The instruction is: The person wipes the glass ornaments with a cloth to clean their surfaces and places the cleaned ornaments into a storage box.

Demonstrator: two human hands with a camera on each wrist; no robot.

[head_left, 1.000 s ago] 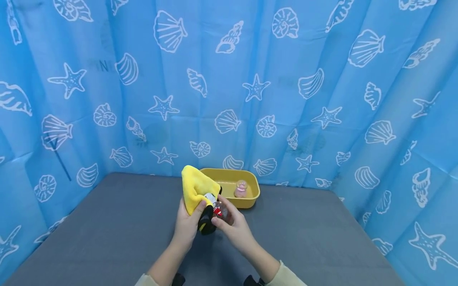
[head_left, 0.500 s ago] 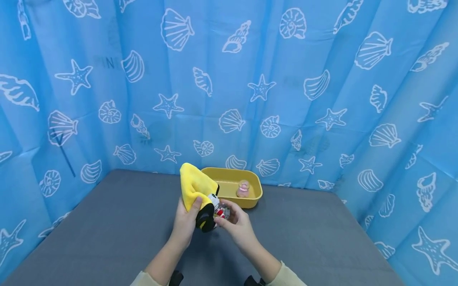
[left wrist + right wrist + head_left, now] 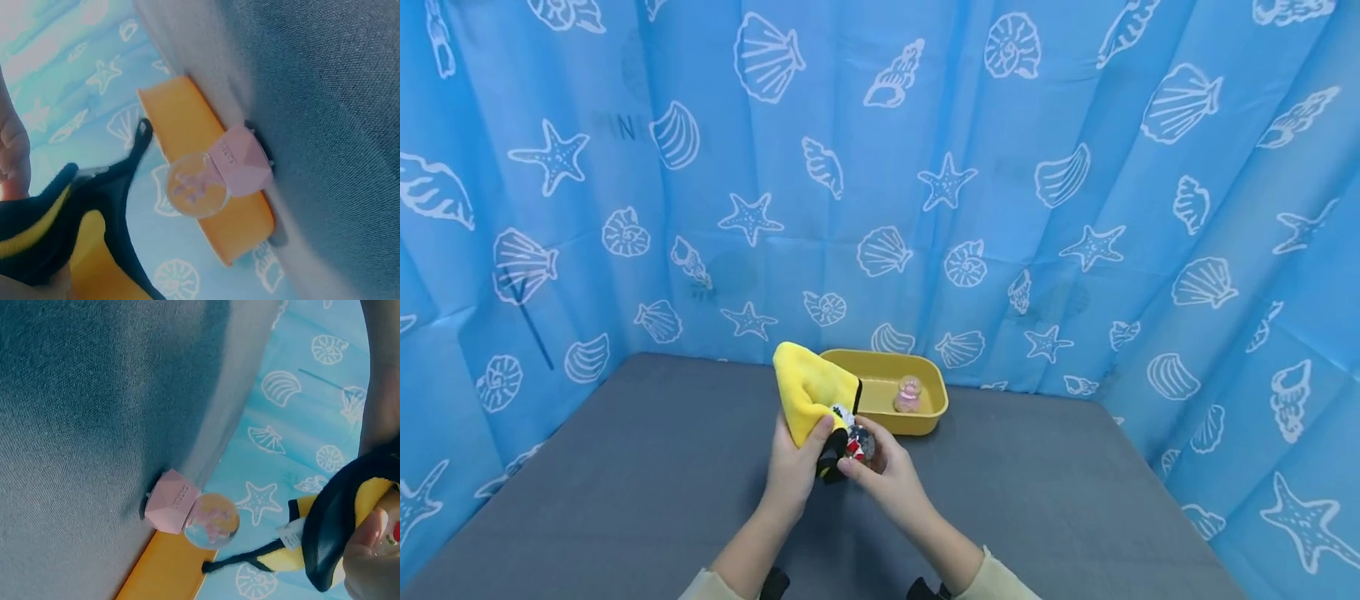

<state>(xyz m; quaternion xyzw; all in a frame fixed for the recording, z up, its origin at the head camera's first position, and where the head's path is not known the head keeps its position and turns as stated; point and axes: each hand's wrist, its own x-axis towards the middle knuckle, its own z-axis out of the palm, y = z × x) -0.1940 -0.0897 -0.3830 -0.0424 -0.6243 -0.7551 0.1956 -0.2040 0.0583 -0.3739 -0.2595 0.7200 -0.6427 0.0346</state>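
Observation:
My left hand (image 3: 793, 467) grips a yellow cloth (image 3: 811, 387) with black edging, bunched around the white part of a small snow globe (image 3: 859, 446). My right hand (image 3: 889, 467) holds that globe's clear round end between thumb and fingers; red and dark shapes show inside. In the right wrist view only part of the ball (image 3: 395, 536) shows at the right edge, beside the cloth's folded black edge (image 3: 328, 531). Another snow globe, with a pink faceted base (image 3: 240, 161), stands upright on the table in both wrist views; the head view does not show it, apparently behind the hands.
A yellow bin (image 3: 868, 423) stands at the table's back edge, just beyond the hands. Inside its right half sits a small pink snow globe (image 3: 908, 396). The grey cloth-covered table (image 3: 1037, 483) meets a blue seashell-print curtain (image 3: 940, 233) behind.
The held globe shifts right, then back left toward the cloth, and looks slightly turned. Both hands keep their hold. The bin and the pink globe inside it stay put.

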